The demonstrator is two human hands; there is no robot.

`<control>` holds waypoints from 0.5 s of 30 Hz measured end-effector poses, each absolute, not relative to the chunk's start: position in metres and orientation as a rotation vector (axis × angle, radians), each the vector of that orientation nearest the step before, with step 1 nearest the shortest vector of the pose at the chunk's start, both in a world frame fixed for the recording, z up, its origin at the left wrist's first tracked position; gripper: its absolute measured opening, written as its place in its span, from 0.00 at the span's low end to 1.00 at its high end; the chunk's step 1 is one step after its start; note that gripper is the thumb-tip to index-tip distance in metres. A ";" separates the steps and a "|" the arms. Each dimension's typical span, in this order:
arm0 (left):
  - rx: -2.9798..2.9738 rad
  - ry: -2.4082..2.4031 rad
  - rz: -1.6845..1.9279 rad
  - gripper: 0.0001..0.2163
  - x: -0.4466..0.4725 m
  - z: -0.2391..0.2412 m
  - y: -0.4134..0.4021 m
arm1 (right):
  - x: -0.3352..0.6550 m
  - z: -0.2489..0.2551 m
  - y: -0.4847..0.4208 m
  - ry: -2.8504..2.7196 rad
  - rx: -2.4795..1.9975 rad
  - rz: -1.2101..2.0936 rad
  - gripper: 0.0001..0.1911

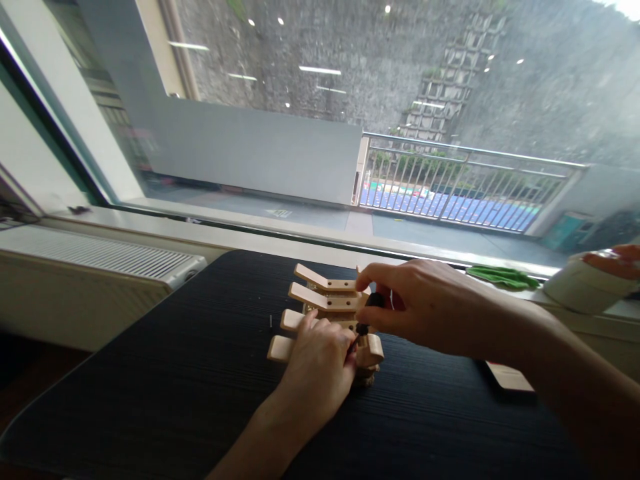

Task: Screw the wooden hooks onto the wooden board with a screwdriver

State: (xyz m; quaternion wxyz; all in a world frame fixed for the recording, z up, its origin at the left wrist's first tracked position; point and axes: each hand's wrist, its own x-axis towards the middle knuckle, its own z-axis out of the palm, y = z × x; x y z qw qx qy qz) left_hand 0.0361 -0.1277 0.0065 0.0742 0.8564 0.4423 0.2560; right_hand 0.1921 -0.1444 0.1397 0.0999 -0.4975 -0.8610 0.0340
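Observation:
A light wooden assembly (341, 303) with several bent, paddle-like arms lies on the dark table. Screw holes show in the flat parts of its arms. My left hand (323, 353) is closed over the near arms, pressing on the wood; its fingertips are partly hidden. In my right hand (415, 300), thumb and fingers pinch the black handle of a screwdriver (374, 301). The tool tilts, its shaft running down beside my left thumb toward the near end of the assembly. Its tip is hidden. A small screw (271, 323) is on the table left of the arms.
The black wood-grain table (200, 393) reaches the window sill. A thin flat object (510, 377) lies under my right forearm. On the sill are a green cloth (503, 277) and a pale round container (585, 283). A white radiator (100, 287) stands left of the table.

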 end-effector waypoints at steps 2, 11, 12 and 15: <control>2.570 1.330 0.775 0.05 0.036 0.007 -0.128 | 0.192 0.141 -0.145 -2.548 -1.446 0.163 0.09; 2.542 1.328 0.809 0.03 0.036 0.005 -0.127 | 0.189 0.134 -0.138 -2.555 -1.509 0.063 0.16; 2.542 1.327 0.811 0.03 0.036 0.005 -0.127 | 0.188 0.134 -0.138 -2.553 -1.519 0.040 0.16; 2.552 1.320 0.803 0.04 0.036 0.007 -0.128 | 0.191 0.137 -0.142 -2.584 -1.506 0.057 0.13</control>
